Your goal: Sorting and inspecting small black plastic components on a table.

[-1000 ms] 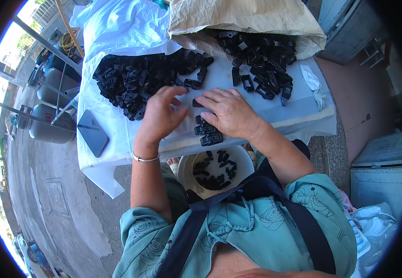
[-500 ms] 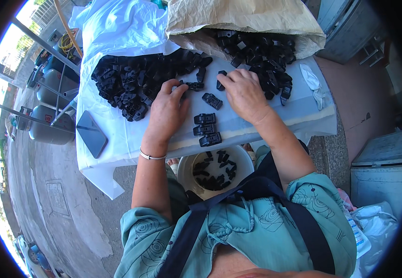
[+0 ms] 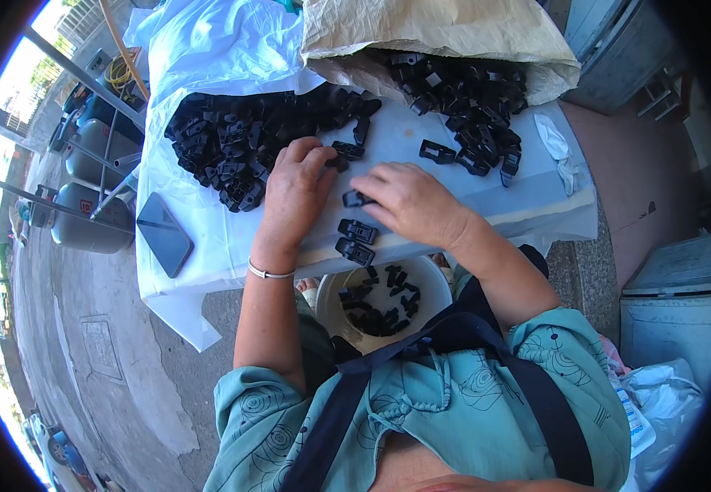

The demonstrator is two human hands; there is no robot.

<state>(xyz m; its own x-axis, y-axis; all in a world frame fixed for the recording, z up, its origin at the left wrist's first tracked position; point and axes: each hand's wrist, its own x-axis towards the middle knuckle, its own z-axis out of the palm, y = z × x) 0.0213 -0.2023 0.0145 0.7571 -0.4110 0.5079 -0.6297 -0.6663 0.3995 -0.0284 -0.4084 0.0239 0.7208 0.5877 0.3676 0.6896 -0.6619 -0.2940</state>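
My left hand (image 3: 296, 187) is beside the left heap of small black plastic parts (image 3: 220, 143), fingers bent and closed on a dark part (image 3: 337, 163) mostly hidden at the fingertips. Just beyond it lies another black part (image 3: 347, 149). My right hand (image 3: 409, 203) pinches a black, toy-car-shaped plastic part (image 3: 355, 198) between thumb and fingers, low over the tabletop. Closer to me, two similar parts, one (image 3: 357, 230) behind the other (image 3: 355, 251), lie near the table's front edge. A loose part (image 3: 437, 152) rests left of the right heap (image 3: 478, 107).
White plastic sheeting covers the table (image 3: 208, 262). A tan sack (image 3: 437, 29) and a white bag (image 3: 216, 49) lie open behind the heaps. A dark flat phone-like slab (image 3: 164, 235) sits at left, a white glove (image 3: 556, 152) at right. Below the edge stands a bucket (image 3: 331, 307) holding black parts.
My right hand has moved left and toward me, from the right heap to the row of parts. The loose part between my hands is gone from its spot. My left hand has barely moved.
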